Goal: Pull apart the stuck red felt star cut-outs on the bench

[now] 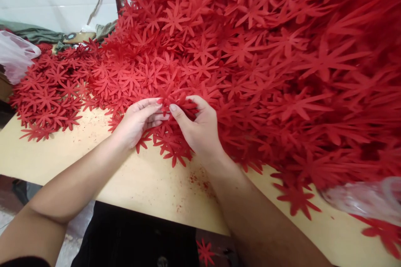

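Observation:
Both my hands meet at the front of a big heap of red flower-shaped cutouts (241, 46). My left hand (140, 119) pinches the edge of a red flower cutout (167, 95) between thumb and fingers. From the other side my right hand (199, 127) is closed round red flower cutouts (184, 101), its thumb close to my left fingertips. How many pieces lie between the hands I cannot tell, since fingers cover part of them. Loose cutouts (175, 146) lie on the table just below my hands.
A smaller pile of red cutouts (46, 96) lies at the left, beside a white plastic bag (15, 56). A clear plastic bag (365, 198) rests at the right. Red crumbs dot the pale tabletop (134, 179). One red cutout (205, 252) is below the table edge.

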`<state>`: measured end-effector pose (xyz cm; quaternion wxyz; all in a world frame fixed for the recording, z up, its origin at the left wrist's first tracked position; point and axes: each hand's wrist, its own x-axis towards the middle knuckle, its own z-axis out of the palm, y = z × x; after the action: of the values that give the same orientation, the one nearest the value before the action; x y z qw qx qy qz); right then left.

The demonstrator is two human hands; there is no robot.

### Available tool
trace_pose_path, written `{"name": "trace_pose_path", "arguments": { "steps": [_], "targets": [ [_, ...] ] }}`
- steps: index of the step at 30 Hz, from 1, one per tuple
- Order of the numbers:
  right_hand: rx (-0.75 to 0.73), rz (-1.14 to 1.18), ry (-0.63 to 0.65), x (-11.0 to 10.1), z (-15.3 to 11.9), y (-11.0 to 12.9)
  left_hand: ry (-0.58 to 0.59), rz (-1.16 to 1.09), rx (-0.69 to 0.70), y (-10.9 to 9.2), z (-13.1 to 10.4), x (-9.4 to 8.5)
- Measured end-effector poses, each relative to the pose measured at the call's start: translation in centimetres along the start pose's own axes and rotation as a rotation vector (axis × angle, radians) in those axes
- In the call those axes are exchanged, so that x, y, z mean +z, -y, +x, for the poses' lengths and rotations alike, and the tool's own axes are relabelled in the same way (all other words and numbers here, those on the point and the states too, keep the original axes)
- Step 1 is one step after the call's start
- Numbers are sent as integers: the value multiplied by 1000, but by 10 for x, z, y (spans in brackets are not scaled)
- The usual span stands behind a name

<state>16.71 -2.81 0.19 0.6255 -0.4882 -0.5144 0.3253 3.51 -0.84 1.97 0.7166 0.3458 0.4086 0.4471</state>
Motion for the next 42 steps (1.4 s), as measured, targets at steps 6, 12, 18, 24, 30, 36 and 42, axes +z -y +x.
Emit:
{"name": "trace_pose_path", "arguments": {
  "steps": [6, 12, 18, 24, 30, 36, 42],
  "targets": [
    [5, -62, -1, 0, -1, 2, 34, 93, 87, -2, -4, 3],
    [-29, -74, 69, 0, -4, 6, -72, 156, 176, -4, 2, 0],
    [15, 59, 1, -4, -1, 10, -59, 333, 226, -5, 3, 0],
    [115, 209, 54, -5, 2, 3, -42, 413, 282, -2, -2, 3],
    [218, 294, 92, 0, 1, 4, 50, 384, 270, 2, -1, 1],
    [244, 305, -23, 1, 3, 8, 173, 329, 288, 5, 3, -2],
    [129, 274, -52, -1, 2, 9, 189, 400, 273, 2, 7, -7]
  ]
}}
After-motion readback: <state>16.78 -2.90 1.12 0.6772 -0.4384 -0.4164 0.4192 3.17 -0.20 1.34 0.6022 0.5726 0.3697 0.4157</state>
